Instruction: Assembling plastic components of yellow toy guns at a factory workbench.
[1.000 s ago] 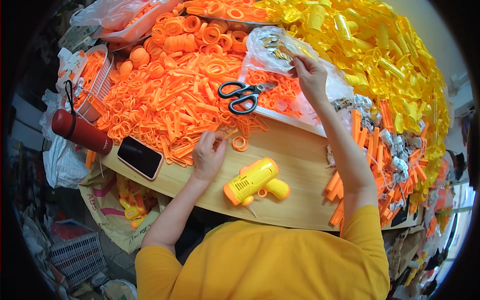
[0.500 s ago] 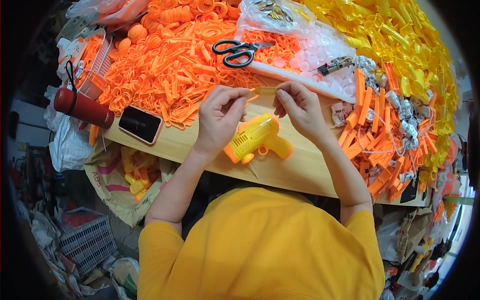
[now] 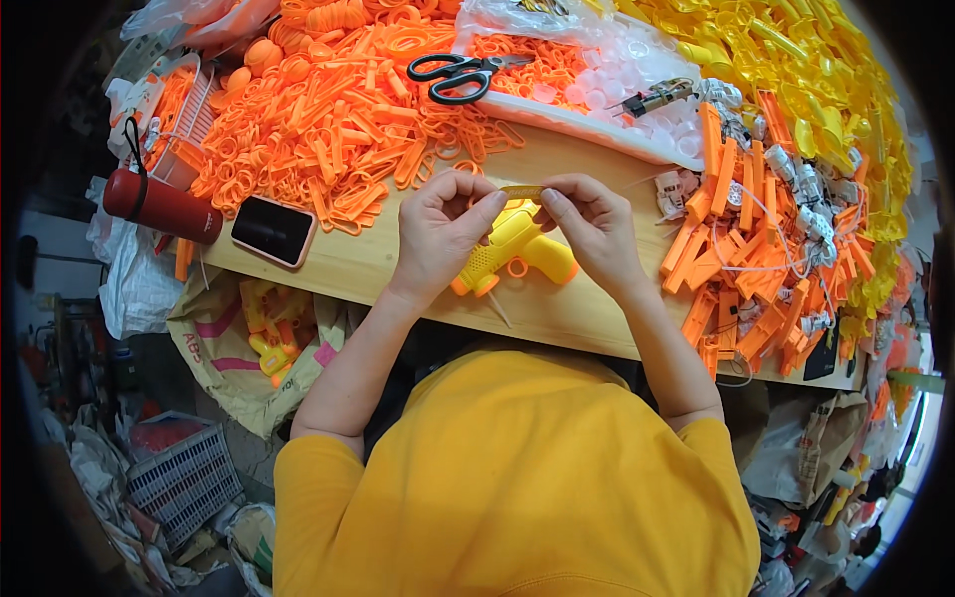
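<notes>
both hands, left hand (image 3: 438, 234) and right hand (image 3: 595, 227), pinch a small thin yellow plastic strip (image 3: 519, 191) above the yellow plastic toy gun (image 3: 512, 255); looks mid-assembly, next needs aligned seating.

Head camera looks steeply down (fisheye, close) over the workbench (image 3: 328, 269).

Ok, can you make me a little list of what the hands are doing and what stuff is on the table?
left hand: pinches one end of a small thin yellow strip
right hand: pinches the strip's other end
below the hands: yellow plastic toy gun lying on the wooden table
far side: black-handled scissors on a heap of orange plastic parts
left edge: dark phone in a pink case, red cylindrical flask
right side: heap of yellow plastic parts
</notes>
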A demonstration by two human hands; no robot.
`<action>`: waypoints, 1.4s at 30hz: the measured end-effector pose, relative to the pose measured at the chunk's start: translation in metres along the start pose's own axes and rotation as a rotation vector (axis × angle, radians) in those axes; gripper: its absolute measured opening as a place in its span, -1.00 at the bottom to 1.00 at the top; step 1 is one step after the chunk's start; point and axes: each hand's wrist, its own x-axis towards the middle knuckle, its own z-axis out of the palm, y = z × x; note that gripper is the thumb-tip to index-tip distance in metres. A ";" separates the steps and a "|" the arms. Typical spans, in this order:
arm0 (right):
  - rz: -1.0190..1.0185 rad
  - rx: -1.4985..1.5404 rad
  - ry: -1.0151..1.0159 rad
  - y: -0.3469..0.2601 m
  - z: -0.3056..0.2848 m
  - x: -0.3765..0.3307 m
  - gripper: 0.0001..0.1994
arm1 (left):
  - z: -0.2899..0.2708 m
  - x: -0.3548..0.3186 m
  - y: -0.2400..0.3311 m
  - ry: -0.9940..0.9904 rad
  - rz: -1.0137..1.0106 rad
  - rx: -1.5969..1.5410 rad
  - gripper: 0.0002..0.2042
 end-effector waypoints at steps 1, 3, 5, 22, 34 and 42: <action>0.026 0.090 0.053 0.001 0.001 -0.001 -0.83 | 0.000 -0.001 0.000 0.000 -0.002 0.000 -0.92; 0.075 0.211 0.091 0.003 0.003 -0.003 -0.83 | 0.001 -0.004 0.000 -0.015 -0.062 -0.043 -0.92; 0.124 0.331 0.132 0.004 0.002 -0.004 -0.82 | 0.002 -0.004 0.000 -0.014 -0.064 -0.021 -0.92; 0.110 0.310 0.202 0.012 0.008 -0.012 -0.79 | -0.006 -0.010 -0.003 -0.043 -0.284 -0.403 -0.81; 0.127 0.314 0.145 0.010 0.011 -0.016 -0.74 | -0.003 -0.009 -0.005 -0.001 -0.312 -0.363 -0.80; 0.139 0.317 0.109 0.010 0.008 -0.016 -0.72 | -0.003 -0.009 -0.005 -0.011 -0.296 -0.299 -0.81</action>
